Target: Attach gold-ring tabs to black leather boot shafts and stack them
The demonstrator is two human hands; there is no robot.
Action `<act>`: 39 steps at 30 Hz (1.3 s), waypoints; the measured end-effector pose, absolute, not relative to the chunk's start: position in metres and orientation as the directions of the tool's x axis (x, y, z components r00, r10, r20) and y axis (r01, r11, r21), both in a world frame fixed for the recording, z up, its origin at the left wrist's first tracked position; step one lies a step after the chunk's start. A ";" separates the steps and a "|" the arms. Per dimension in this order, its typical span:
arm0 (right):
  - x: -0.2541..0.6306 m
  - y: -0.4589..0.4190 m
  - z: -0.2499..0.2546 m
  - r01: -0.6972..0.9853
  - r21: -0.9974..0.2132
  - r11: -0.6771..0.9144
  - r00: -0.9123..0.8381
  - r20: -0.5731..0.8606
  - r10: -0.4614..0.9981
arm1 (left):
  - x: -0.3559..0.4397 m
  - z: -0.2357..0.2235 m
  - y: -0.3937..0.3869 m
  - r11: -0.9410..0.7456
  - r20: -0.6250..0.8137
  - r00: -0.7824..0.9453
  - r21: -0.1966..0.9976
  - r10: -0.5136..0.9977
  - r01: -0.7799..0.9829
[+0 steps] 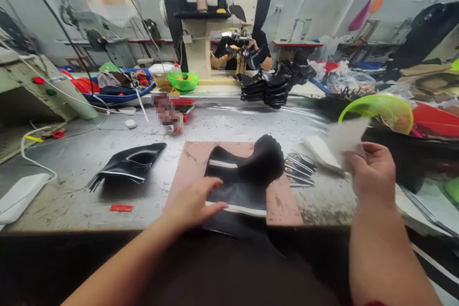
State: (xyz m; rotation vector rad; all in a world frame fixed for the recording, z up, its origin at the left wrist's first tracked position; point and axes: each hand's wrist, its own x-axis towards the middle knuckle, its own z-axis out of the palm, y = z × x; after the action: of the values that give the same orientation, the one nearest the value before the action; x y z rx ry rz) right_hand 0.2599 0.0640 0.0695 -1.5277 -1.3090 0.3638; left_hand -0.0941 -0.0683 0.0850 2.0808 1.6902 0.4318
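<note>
My right hand [373, 172] pinches a thin white sheet [347, 136], slightly blurred, above a stack of white strips or sheets [321, 152] on the table. My left hand [195, 201], thumb and index finger spread apart, is at the left side of a black leather piece [240, 193] with a white strip along its near edge. That piece lies on a pinkish board [283, 205] and hangs over the table's front edge. Behind it sits a curved stack of black leather pieces [263, 160], also with a white strip. Small black parts with metal rings [299, 169] lie to the right.
More black leather pieces [131, 162] lie at the left, near a red tag [121, 208]. Across the table, a person works at a sewing machine [195, 38] beside stacked black pieces [267, 86]. A yellow-green basket [380, 110] stands at the right, a white cable at the left.
</note>
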 end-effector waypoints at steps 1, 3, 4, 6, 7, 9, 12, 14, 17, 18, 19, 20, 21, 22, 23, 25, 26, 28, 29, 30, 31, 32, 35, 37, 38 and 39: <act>0.246 0.047 0.074 0.405 -0.884 0.233 0.326 0.378 0.866 | -0.095 0.087 -0.065 -0.123 -0.028 0.170 0.581 0.985 0.805; 0.211 0.018 0.079 0.317 -0.910 0.267 0.011 0.285 0.959 | -0.090 0.089 -0.058 -0.079 -0.051 0.170 0.732 0.984 0.677; 0.193 0.007 0.079 0.334 -0.905 0.264 -0.208 0.203 0.957 | -0.086 0.089 -0.054 -0.061 -0.073 0.197 0.800 0.978 0.597; 0.162 -0.003 0.073 0.359 -0.883 0.302 -0.497 0.093 0.863 | -0.075 0.088 -0.048 0.006 -0.128 0.240 0.893 0.962 0.450; 0.151 -0.003 0.069 0.376 -0.873 0.312 -0.568 0.048 0.821 | -0.070 0.086 -0.045 0.054 -0.158 0.233 0.915 0.960 0.400; 0.139 0.004 0.060 0.402 -0.869 0.290 -0.608 -0.016 0.794 | -0.064 0.081 -0.038 0.154 -0.219 0.170 0.932 0.961 0.327; 0.135 0.021 0.053 0.454 -0.867 0.206 -0.565 -0.101 0.819 | -0.062 0.077 -0.026 0.278 -0.296 0.083 0.943 0.951 0.181; 0.133 0.032 0.055 0.489 -0.856 0.167 -0.525 -0.136 0.840 | -0.064 0.078 -0.016 0.298 -0.309 0.074 0.946 0.948 0.125; 0.131 0.043 0.057 0.498 -0.860 0.114 -0.477 -0.162 0.864 | -0.068 0.077 -0.001 0.246 -0.261 0.033 0.938 0.965 0.243; 0.131 0.046 0.055 0.493 -0.865 0.092 -0.460 -0.170 0.872 | -0.070 0.075 0.004 0.232 -0.245 0.006 0.928 0.970 0.290; 0.132 0.049 0.053 0.490 -0.869 0.070 -0.439 -0.177 0.881 | -0.071 0.072 0.008 0.230 -0.237 -0.019 0.920 0.971 0.318; 0.133 0.051 0.049 0.488 -0.872 0.048 -0.415 -0.183 0.891 | -0.073 0.067 0.011 0.237 -0.238 -0.038 0.916 0.971 0.325; 0.136 0.052 0.044 0.482 -0.876 0.024 -0.386 -0.188 0.903 | -0.075 0.061 0.013 0.246 -0.244 -0.048 0.913 0.969 0.325; 0.138 0.053 0.039 0.474 -0.880 -0.001 -0.354 -0.191 0.915 | -0.076 0.054 0.014 0.252 -0.250 -0.050 0.910 0.967 0.330; 0.141 0.053 0.033 0.465 -0.885 -0.023 -0.320 -0.193 0.928 | -0.078 0.047 0.014 0.254 -0.254 -0.047 0.905 0.966 0.340; 0.147 0.052 0.022 0.446 -0.893 -0.063 -0.253 -0.194 0.948 | -0.080 0.033 0.013 0.242 -0.249 -0.033 0.893 0.968 0.380; 0.149 0.051 0.018 0.439 -0.895 -0.079 -0.225 -0.195 0.955 | -0.080 0.027 0.012 0.227 -0.237 -0.027 0.884 0.971 0.409; 0.153 0.049 0.012 0.433 -0.895 -0.104 -0.187 -0.202 0.961 | -0.080 0.019 0.010 0.187 -0.203 -0.018 0.857 0.979 0.480; 0.155 0.047 0.010 0.435 -0.893 -0.114 -0.176 -0.208 0.962 | -0.080 0.017 0.010 0.165 -0.184 -0.014 0.841 0.983 0.515; 0.157 0.046 0.009 0.439 -0.890 -0.120 -0.170 -0.214 0.962 | -0.080 0.015 0.010 0.145 -0.167 -0.010 0.823 0.986 0.548; 0.158 0.046 0.008 0.446 -0.886 -0.125 -0.167 -0.219 0.961 | -0.080 0.014 0.011 0.129 -0.155 -0.004 0.806 0.988 0.578; 0.160 0.045 0.008 0.455 -0.881 -0.126 -0.167 -0.223 0.960 | -0.080 0.014 0.012 0.116 -0.148 0.003 0.788 0.989 0.604; 0.162 0.045 0.008 0.499 -0.859 -0.114 -0.174 -0.228 0.958 | -0.080 0.013 0.015 0.095 -0.147 0.021 0.735 0.989 0.671; 0.161 0.045 0.008 0.542 -0.834 -0.099 -0.179 -0.230 0.956 | -0.080 0.013 0.017 0.083 -0.151 0.032 0.696 0.988 0.714; 0.161 0.045 0.008 0.569 -0.818 -0.089 -0.180 -0.229 0.957 | -0.079 0.013 0.017 0.075 -0.151 0.036 0.673 0.988 0.736; 0.160 0.045 0.009 0.598 -0.798 -0.077 -0.177 -0.225 0.958 | -0.078 0.014 0.017 0.066 -0.149 0.041 0.647 0.988 0.760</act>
State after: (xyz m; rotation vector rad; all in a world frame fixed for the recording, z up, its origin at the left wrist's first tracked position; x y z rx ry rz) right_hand 0.1600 0.0446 0.0091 -1.6736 -1.7853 1.1551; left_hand -0.0783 0.0171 0.0137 1.7422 1.7680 0.5059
